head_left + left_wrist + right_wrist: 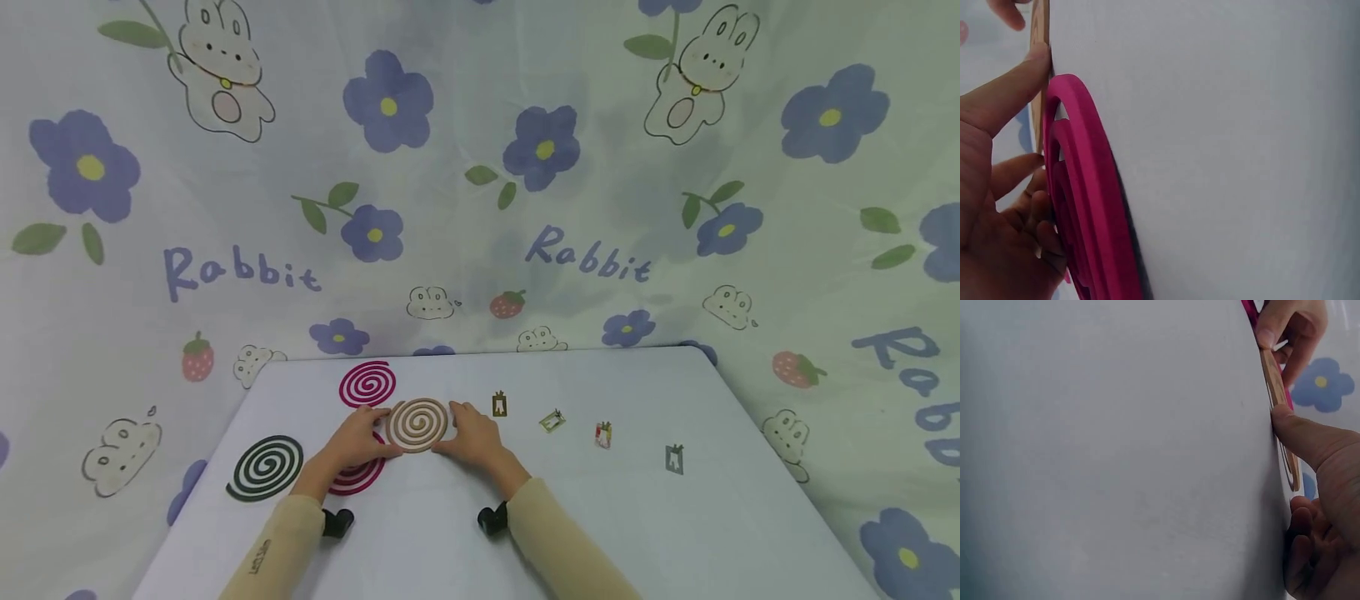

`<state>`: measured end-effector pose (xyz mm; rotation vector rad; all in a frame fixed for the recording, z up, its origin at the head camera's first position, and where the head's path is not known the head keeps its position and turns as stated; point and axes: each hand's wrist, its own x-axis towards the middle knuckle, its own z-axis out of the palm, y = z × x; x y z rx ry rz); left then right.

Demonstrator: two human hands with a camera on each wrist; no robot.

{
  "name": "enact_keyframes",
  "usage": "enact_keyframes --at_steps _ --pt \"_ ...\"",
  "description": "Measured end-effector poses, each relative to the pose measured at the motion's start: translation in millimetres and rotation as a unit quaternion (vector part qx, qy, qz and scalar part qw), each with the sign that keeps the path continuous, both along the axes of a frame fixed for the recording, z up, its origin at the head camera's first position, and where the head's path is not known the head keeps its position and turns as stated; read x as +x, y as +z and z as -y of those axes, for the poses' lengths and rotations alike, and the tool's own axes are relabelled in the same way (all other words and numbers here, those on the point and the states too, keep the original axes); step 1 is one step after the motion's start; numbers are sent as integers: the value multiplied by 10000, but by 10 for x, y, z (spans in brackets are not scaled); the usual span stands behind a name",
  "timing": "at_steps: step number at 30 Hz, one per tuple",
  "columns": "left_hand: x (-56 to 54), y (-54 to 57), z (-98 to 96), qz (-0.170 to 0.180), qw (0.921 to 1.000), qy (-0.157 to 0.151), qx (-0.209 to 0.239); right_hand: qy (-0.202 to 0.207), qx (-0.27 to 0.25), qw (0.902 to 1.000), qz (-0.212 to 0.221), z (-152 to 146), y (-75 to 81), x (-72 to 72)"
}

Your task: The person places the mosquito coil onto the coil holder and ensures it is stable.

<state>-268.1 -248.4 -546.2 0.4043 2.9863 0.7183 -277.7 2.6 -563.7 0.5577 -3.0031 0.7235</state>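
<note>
A tan spiral mosquito coil (417, 425) lies flat on the white table between both hands. My left hand (358, 437) holds its left rim, thumb at the near side and a finger at the far side. On the opposite rim, my right hand (476, 437) grips with thumb and fingers in the same way. A magenta coil (360, 481) is partly hidden under the left hand and wrist. In the left wrist view that magenta coil (1094, 187) stands large beside the hand. Behind it lies a second magenta coil (367, 384).
A dark green coil (265, 468) lies at the left of the table (600, 525). Several small flat metal pieces, among them a gold one (499, 405) and a grey one (674, 459), lie spread out on the right. A rabbit-print curtain (465, 208) hangs behind.
</note>
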Motion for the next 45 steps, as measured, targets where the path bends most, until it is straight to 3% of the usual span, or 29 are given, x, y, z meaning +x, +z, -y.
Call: enact_keyframes --at_steps 12,18,24,32,40,45 --pt "13 5 -15 -11 9999 107 103 65 -11 9999 103 -10 -10 -95" --pt "15 32 -56 64 9998 174 106 29 -96 9999 126 -36 -17 -95" --pt "-23 -10 -37 107 9997 167 150 -17 -349 9993 114 -43 -43 -86" --pt "-21 -32 -24 336 9985 270 344 -71 -652 9977 -150 -33 -82 -19" --pt "19 32 -59 353 9954 219 865 -94 -1095 9935 -296 -40 -109 -24" --pt "31 58 -96 560 9857 248 1571 -44 -1559 9874 -260 -76 -113 -4"
